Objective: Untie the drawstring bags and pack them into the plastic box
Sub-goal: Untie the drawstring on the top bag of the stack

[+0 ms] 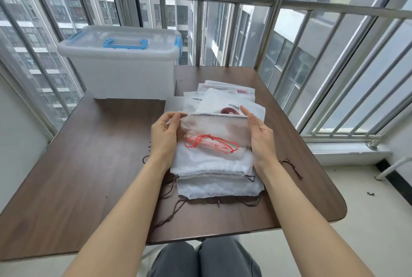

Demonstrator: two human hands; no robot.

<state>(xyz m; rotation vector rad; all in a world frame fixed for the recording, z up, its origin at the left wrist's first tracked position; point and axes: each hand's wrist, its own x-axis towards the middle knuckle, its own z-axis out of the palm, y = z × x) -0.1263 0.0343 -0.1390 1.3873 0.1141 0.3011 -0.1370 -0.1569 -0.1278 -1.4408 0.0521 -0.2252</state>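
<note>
Behind, the lidded plastic box [124,71] stands beside stacked bags [225,100].

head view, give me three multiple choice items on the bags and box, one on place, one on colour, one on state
1. Where is the plastic box on the table?
A. far left corner
B. near right corner
C. under the bags

2. What colour is the cord on the top bag?
A. blue
B. red
C. green

3. How is the box lid?
A. off
B. propped open
C. on

A: it stands at the far left, by the railing.
B: a red cord lies on the bag between both hands.
C: the lid with its blue handle sits on top.
</note>
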